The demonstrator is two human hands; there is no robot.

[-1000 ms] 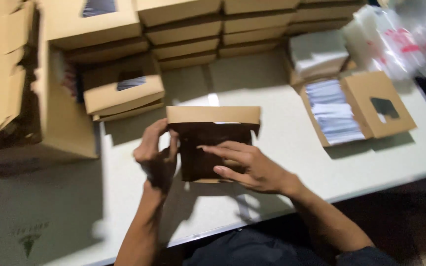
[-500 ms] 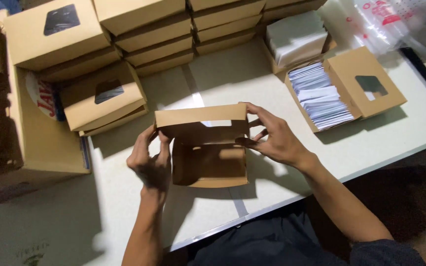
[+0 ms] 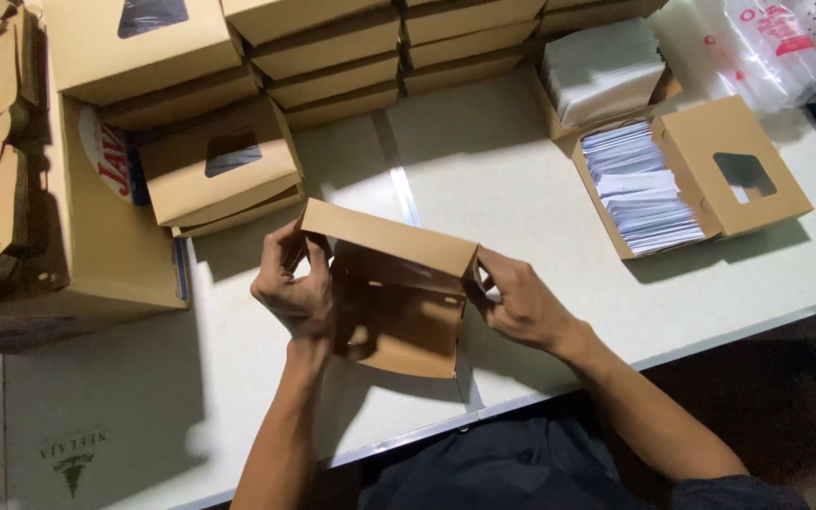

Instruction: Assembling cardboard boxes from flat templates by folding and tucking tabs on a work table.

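Both hands were clamped on a brown cardboard box [image 3: 399,302] held just above the near edge of the white bench [image 3: 521,189]. The left hand [image 3: 293,288] gripped the box's left side, fingers curled round the wall and thumb tucked against the inside. The right hand [image 3: 519,304] pinched the right side, fingertips pressed at the corner where the flap met the wall. The box was tilted with its open side towards the person, its top flap [image 3: 389,238] standing up and leaning away, the inside in shadow.

Behind the left hand lay a small stack of flat boxes with window cut-outs [image 3: 224,170], leaning against a large carton [image 3: 106,255] on the left. Rows of folded boxes [image 3: 332,57] ran along the far side of the bench. To the right, well apart from the hands, an open box with a window in its lid [image 3: 710,175] held a pile of white paper slips [image 3: 639,189]; just behind it sat another box filled with white sheets [image 3: 602,71]. A clear plastic bag with red print [image 3: 767,47] lay at the far right corner.
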